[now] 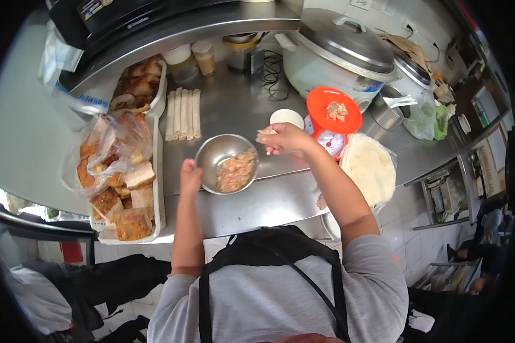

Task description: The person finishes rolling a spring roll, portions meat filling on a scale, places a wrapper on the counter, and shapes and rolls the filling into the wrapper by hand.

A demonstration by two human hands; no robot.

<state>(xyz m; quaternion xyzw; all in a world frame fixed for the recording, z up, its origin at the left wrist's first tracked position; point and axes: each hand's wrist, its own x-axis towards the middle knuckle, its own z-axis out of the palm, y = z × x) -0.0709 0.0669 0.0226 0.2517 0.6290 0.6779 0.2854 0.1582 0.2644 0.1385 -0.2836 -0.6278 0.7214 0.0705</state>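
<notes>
My left hand (pixel 190 176) grips the left rim of a steel mixing bowl (pixel 210 157), which is tilted at the counter's front edge. Pinkish minced meat filling (pixel 235 172) lies in the bowl's right side. Just right of the rim, my right hand (pixel 284 140) is closed on a small lump of the meat filling (pixel 265 135). Behind that hand stands a white cup or bowl (pixel 287 118). On the red plate (pixel 319 116) of a kitchen scale (pixel 331 142) sits another lump of meat filling (pixel 336 111). Round white wrappers (pixel 367 170) are stacked in plastic beside the scale.
Several rolled sticks (pixel 183 114) lie in a row behind the bowl. At left are white trays (pixel 159 197) with roasted meat pieces (pixel 133 224), partly under a plastic bag (pixel 106 143). A large lidded cooker (pixel 337 51) stands at the back. Another person (pixel 97 280) is at lower left.
</notes>
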